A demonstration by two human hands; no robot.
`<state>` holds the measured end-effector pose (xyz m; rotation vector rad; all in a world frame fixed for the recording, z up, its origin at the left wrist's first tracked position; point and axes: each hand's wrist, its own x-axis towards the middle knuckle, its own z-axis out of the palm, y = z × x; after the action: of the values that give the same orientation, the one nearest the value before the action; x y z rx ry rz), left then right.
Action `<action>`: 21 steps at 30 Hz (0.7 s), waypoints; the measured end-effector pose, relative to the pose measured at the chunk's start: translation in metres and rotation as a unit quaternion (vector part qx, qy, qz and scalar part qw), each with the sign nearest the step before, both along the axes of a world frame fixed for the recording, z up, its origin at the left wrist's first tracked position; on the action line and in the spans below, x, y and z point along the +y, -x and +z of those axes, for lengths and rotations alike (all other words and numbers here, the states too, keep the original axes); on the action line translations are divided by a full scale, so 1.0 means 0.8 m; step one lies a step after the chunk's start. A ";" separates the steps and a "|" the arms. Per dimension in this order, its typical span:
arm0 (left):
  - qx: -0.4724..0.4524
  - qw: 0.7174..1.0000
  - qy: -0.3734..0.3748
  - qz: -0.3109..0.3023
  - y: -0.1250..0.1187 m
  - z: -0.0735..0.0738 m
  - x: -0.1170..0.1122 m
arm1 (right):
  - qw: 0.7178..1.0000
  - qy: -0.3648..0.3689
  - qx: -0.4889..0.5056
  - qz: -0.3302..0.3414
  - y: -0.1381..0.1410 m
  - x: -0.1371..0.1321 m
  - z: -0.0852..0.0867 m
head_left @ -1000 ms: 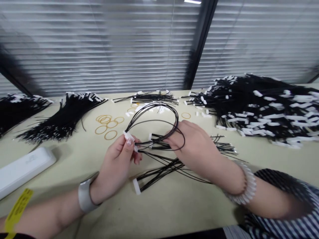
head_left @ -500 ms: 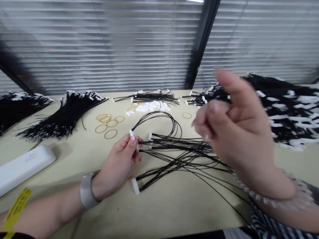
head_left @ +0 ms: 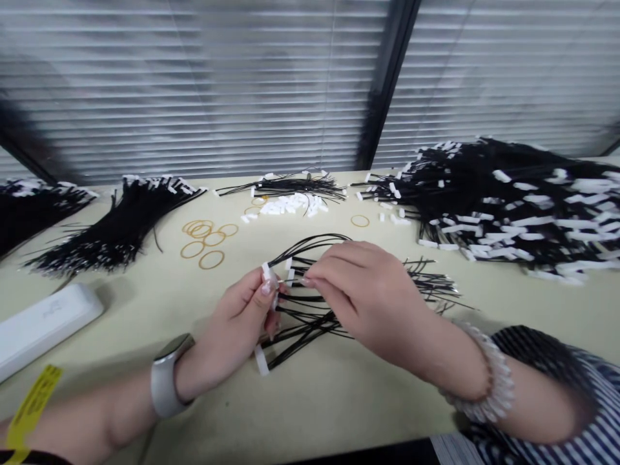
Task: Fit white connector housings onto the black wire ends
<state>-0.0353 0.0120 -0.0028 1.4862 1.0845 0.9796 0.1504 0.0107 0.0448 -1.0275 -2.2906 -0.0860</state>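
Between thumb and fingers, my left hand (head_left: pixel 245 310) grips a white connector housing (head_left: pixel 267 271) from which several black wires (head_left: pixel 314 240) run to the right. My right hand (head_left: pixel 372 300) is closed in a pinch on the end of a black wire (head_left: pixel 292 280), its tip pointing at the housing. Whether the tip is inside the housing I cannot tell. Under and around my hands lie more wires with white connectors; one long white connector (head_left: pixel 261 360) rests on the table below my left hand. My right hand hides the middle of these wires.
Rubber bands (head_left: pixel 212 259) lie left of centre. Loose white housings (head_left: pixel 290 205) are heaped at the back. Black wire bundles (head_left: pixel 121 226) lie at the left, and a large pile of connectored wires (head_left: pixel 484 187) at the right. A white box-like device (head_left: pixel 53 323) sits at the left edge.
My right hand has come down and left from its raised position, and now pinches a wire end close to the connector housing. My left hand still holds the housing, shifted slightly right.
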 end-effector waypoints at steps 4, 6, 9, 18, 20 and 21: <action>0.000 1.000 -0.005 -0.019 0.000 0.001 -0.001 | 1.000 0.025 -0.007 -0.003 0.004 0.000 -0.001; 0.002 1.000 -0.003 -0.022 0.000 0.001 -0.001 | 0.999 0.031 -0.009 -0.004 0.004 0.000 -0.001; 0.006 1.000 -0.001 -0.026 0.000 0.001 -0.001 | 0.999 0.032 -0.014 0.000 0.002 0.001 0.000; -0.003 1.000 0.003 -0.027 0.000 0.003 -0.002 | 1.000 0.015 -0.002 0.015 0.001 -0.001 0.000; -0.004 1.000 0.005 -0.030 0.000 0.003 -0.001 | 1.000 0.011 -0.003 0.016 0.001 -0.001 0.000; -0.006 1.000 0.006 -0.030 0.000 0.002 -0.001 | 1.000 0.011 -0.005 0.016 0.001 -0.001 -0.001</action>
<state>-0.0353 0.0112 -0.0010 1.4925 1.0298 0.9370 0.1500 0.0101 0.0442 -1.0033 -2.3216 -0.0535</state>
